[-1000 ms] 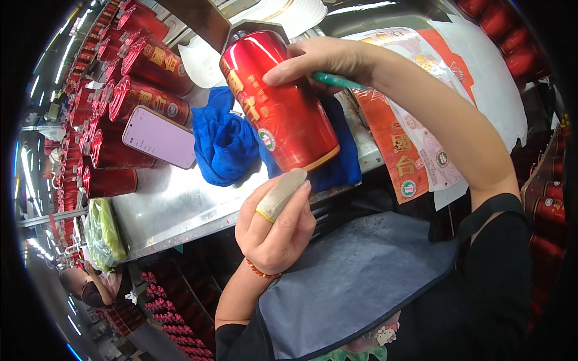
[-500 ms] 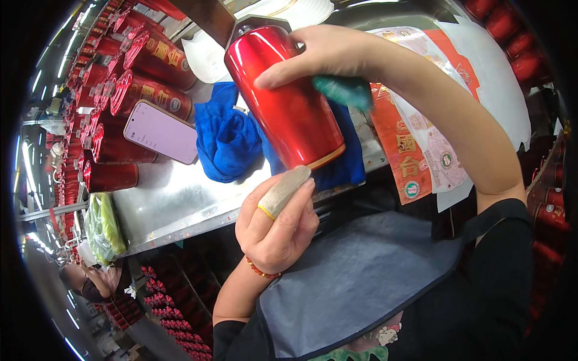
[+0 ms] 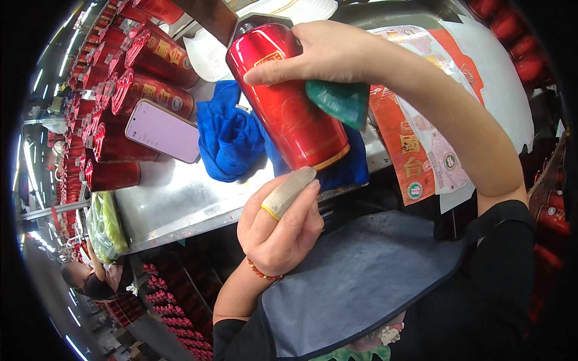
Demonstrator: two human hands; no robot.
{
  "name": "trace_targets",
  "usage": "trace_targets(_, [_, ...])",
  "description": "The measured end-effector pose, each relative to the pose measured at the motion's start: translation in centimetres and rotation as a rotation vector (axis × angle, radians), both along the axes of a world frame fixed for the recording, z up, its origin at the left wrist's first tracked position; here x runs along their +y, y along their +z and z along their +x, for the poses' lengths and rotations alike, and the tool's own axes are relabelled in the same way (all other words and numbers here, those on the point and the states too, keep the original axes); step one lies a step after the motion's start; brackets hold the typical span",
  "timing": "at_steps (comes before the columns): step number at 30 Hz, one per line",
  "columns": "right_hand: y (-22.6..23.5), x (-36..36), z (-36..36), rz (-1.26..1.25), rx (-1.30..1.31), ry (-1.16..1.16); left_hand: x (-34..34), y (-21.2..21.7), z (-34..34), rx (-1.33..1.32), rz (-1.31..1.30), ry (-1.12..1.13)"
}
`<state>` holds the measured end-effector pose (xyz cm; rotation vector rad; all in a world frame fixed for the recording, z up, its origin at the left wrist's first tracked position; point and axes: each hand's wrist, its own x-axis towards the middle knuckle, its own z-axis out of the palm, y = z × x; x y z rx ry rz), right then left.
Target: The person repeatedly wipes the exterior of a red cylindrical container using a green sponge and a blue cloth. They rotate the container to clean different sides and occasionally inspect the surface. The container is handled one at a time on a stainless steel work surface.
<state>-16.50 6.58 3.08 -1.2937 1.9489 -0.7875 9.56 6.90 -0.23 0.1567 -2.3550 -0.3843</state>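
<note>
Red bottle (image 3: pixel 295 114) turns, printed side now exposed | right hand (image 3: pixel 328 54) grasps it, green piece (image 3: pixel 340 103) beneath | left hand (image 3: pixel 278 231) curled, finger sleeve (image 3: pixel 289 192) at base

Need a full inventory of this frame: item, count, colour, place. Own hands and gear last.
Red bottle: 1, red, centre, slanted
Metal fixture: 1, brown-grey, at its neck
Blue cloths: 2 visible, blue, beside and under it
Green flat piece: 1, green, below right hand
Phone: 1, lilac screen, on table
Table: 1, silver, centre
Other red bottles: many, red, both sides
White pieces: at least 2, white, top
Printed sheets: several, red and whitish, right
Bag: 1, yellow-green, left
Co-worker: 1, dark top, lower left
Apron: 1, grey-blue, bottom
Finger sleeve: 1, beige, left hand
Bracelet: 1, red, left wrist
Hands: 2, bare otherwise, at bottle
</note>
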Motion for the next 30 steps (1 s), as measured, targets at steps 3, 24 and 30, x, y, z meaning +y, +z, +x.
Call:
trace_targets(3, [-2.0,0.4,-2.0,-0.167,-0.317,0.084,0.2,-0.1,-0.1,0.02,-0.01,0.016])
trace_targets(24, [-1.9,10.1,1.6,-0.053,-0.557,-0.026,-0.4,-1.0,-1.0,-0.062,0.333,0.126])
trace_targets(30, [-2.6,10.4,3.3,-0.117,-0.576,-0.059,-0.4,-1.0,-1.9,-0.112,0.303,0.136])
